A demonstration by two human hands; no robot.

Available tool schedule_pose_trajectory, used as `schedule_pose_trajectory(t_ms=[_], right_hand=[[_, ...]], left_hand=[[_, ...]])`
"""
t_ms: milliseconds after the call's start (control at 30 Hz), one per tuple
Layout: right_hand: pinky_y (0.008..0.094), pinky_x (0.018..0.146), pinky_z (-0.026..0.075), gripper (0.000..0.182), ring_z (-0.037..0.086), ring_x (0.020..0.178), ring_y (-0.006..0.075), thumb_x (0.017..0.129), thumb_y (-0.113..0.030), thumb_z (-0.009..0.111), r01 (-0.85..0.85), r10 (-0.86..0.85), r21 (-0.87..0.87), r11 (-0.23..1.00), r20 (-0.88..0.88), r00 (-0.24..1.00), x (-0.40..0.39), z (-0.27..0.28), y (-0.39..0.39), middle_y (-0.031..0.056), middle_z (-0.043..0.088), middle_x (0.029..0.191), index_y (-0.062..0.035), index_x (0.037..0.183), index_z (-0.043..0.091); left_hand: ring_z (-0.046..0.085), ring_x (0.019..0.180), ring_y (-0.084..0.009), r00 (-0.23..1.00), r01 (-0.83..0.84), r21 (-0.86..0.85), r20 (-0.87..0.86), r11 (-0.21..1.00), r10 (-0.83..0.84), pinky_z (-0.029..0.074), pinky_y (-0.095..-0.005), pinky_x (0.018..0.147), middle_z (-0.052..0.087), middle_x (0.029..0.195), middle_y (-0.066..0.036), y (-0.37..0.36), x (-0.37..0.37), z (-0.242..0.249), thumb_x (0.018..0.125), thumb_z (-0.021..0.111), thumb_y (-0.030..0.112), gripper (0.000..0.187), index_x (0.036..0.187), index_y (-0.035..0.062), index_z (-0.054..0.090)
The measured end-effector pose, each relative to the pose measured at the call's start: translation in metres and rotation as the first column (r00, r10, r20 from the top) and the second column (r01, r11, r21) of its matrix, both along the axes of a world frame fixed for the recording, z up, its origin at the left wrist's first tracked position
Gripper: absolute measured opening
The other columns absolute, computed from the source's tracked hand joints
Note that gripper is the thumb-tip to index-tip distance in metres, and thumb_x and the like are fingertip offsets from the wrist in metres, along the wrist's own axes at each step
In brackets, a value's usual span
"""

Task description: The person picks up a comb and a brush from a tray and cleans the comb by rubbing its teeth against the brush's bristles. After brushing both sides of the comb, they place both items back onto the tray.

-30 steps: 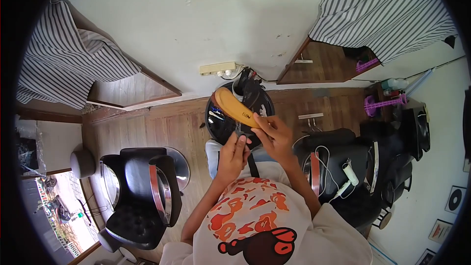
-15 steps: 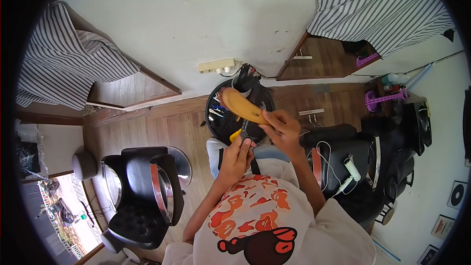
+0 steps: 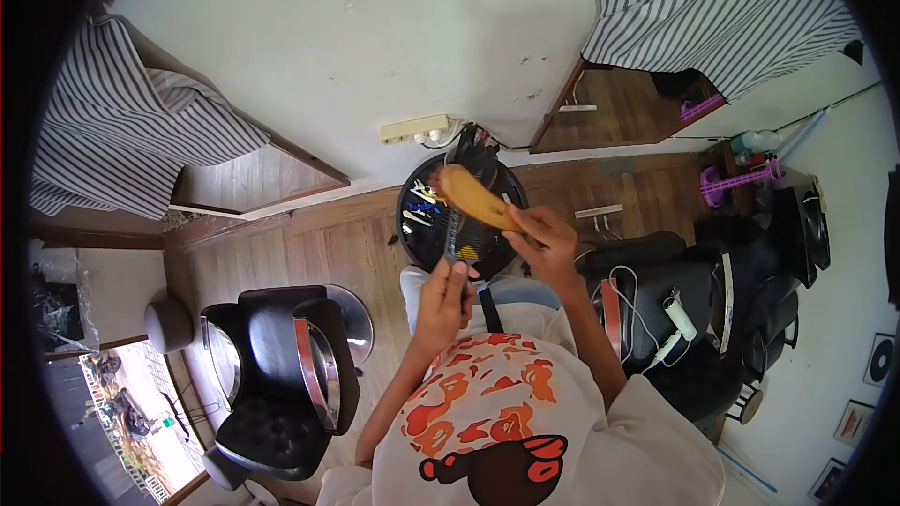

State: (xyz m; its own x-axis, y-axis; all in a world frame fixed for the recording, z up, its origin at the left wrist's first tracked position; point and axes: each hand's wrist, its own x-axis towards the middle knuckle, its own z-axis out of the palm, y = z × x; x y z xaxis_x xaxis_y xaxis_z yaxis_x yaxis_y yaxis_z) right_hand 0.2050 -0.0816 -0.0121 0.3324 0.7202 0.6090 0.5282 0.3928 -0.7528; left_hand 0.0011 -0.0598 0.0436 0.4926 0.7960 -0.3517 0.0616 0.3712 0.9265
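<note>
My right hand (image 3: 546, 242) grips the near end of a wooden brush (image 3: 476, 199), tan and curved, with dark bristles at its far left end. Closed in my left hand (image 3: 444, 302) is a narrow dark comb (image 3: 453, 236), pointing up and away from me toward the brush. Both tools are over a round black tray (image 3: 409, 242). On that tray lie several small white, blue and yellow clips (image 3: 424, 209), a yellow item (image 3: 467, 252) and black items at the back, partly hidden by the brush.
A black salon chair (image 3: 272, 356) stands at left. Another black chair (image 3: 647, 292) at right holds a white hair dryer (image 3: 677, 320) with its cord. A power strip (image 3: 412, 128) is on the wall behind the tray. Striped cloths (image 3: 694, 19) partly cover the mirrors.
The comb has swung more upright and moved slightly left, with my left hand turning. The brush has shifted slightly right in view. The yellow item on the tray shows more.
</note>
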Motion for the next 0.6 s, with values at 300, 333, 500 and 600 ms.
schedule_pose_trajectory(t_ms=[300, 333, 500, 600], right_hand=[[0.0223, 0.052, 0.033, 0.048, 0.041, 0.061, 0.0095, 0.076, 0.006, 0.082, 0.054, -0.053, -0.036, 0.998, 0.025, 0.998, 0.016, 0.002, -0.009, 0.0061, 0.067, 0.096, -0.003, 0.123, 0.074], [0.0223, 0.052, 0.033, 0.048, 0.041, 0.061, 0.0095, 0.076, 0.006, 0.082, 0.081, -0.08, -0.059, 0.995, 0.019, 0.997, 0.023, -0.004, -0.014, 0.0062, 0.067, 0.096, -0.003, 0.123, 0.074], [0.0224, 0.052, 0.032, 0.049, 0.041, 0.061, 0.0096, 0.076, 0.006, 0.082, 0.043, -0.043, 0.001, 0.999, 0.035, 0.998, 0.014, -0.003, -0.008, 0.006, 0.067, 0.095, -0.0036, 0.123, 0.074], [0.0225, 0.052, 0.032, 0.049, 0.041, 0.06, 0.0097, 0.076, 0.006, 0.082, 0.016, -0.018, 0.032, 0.999, 0.05, 0.999, 0.0, 0.011, 0.003, 0.0059, 0.067, 0.095, -0.0039, 0.123, 0.074]], left_hand=[[0.034, 0.046, -0.0066, 0.991, -0.122, -0.038, 0.057, 0.992, 0.124, 0.025, -0.0221, 0.042, 0.048, 0.065, 0.001, 0.014, -0.014, 0.015, 0.112, 0.044, 0.034, 0.031, 0.106, 0.0073, 0.057], [0.034, 0.046, -0.0069, 0.989, -0.137, -0.023, 0.058, 0.99, 0.138, 0.025, -0.0222, 0.042, 0.048, 0.065, 0.0, 0.015, -0.016, 0.017, 0.111, 0.044, 0.035, 0.031, 0.106, 0.0072, 0.057], [0.032, 0.046, -0.0062, 0.998, -0.018, -0.047, -0.053, 0.999, 0.016, 0.025, -0.0218, 0.042, 0.048, 0.064, 0.001, 0.008, -0.012, 0.013, 0.112, 0.044, 0.033, 0.03, 0.107, 0.0066, 0.058], [0.031, 0.046, -0.0059, 0.996, 0.048, -0.043, -0.068, 0.998, -0.051, 0.024, -0.0217, 0.042, 0.047, 0.064, 0.001, 0.004, -0.008, 0.006, 0.112, 0.044, 0.033, 0.03, 0.107, 0.0065, 0.058]])
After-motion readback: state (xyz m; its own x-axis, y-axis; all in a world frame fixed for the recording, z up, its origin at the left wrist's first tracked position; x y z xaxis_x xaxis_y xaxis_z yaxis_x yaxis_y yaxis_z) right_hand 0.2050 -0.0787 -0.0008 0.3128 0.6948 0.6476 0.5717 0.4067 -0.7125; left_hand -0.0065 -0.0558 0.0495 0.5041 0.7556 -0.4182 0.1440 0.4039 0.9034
